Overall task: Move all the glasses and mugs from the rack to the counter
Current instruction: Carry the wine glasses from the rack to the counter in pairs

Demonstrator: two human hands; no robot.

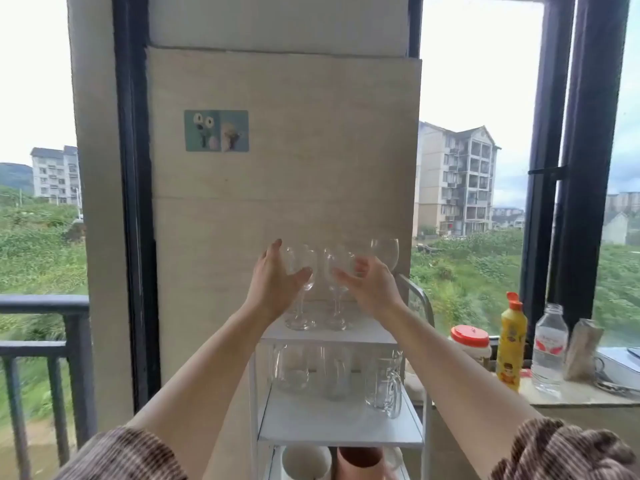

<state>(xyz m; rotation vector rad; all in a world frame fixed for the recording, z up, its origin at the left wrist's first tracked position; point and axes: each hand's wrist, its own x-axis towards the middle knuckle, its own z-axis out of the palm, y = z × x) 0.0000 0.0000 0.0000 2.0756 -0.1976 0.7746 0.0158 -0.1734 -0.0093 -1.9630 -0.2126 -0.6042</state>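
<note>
A white tiered rack [346,434] stands against the beige panel. Three clear wine glasses stand upright on its top shelf. My left hand [273,289] wraps the bowl of the left wine glass [301,268]. My right hand [374,292] curls around the bowl of the middle wine glass [339,268]. The third wine glass [385,252] stands free at the right. The middle shelf holds clear glass mugs [382,389] and tumblers [291,370]. On the bottom shelf sit a white mug [304,464] and a pink mug [360,462].
To the right, a pale counter [581,396] carries a yellow squeeze bottle [510,344], a clear water bottle [549,348], a red-lidded jar [471,342] and a crumpled bag [581,349]. Dark window frames flank the panel. A dark railing [45,344] stands at left.
</note>
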